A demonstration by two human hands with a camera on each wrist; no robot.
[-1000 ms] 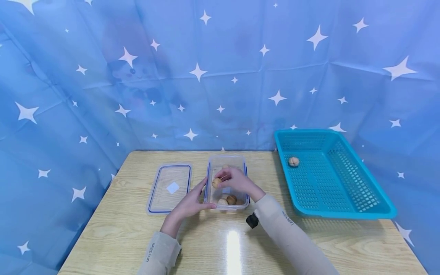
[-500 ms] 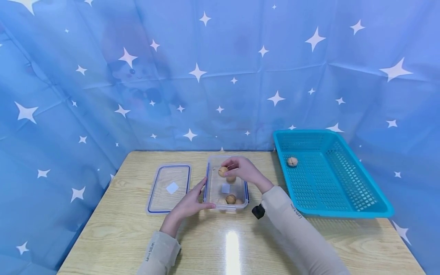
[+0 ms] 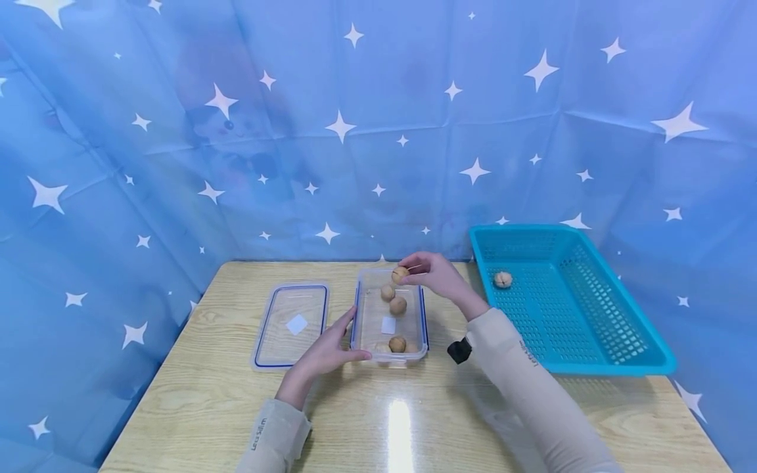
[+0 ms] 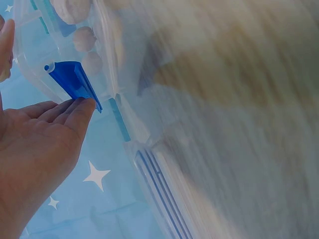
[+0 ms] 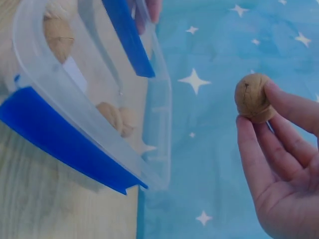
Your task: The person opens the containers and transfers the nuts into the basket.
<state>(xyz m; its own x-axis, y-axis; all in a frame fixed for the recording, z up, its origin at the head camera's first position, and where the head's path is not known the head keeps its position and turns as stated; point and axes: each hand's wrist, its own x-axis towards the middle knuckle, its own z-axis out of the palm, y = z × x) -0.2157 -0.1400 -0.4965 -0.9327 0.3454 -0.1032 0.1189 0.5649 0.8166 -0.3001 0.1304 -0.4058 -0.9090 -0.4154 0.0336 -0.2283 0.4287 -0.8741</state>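
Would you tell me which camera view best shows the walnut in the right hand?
The right wrist view: the walnut appears large and close in the right hand. The head view shows it small; the left wrist view has at most a sliver, at the left edge.

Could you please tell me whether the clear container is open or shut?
The container is open: its lid lies beside it on the table, and walnuts show uncovered inside.
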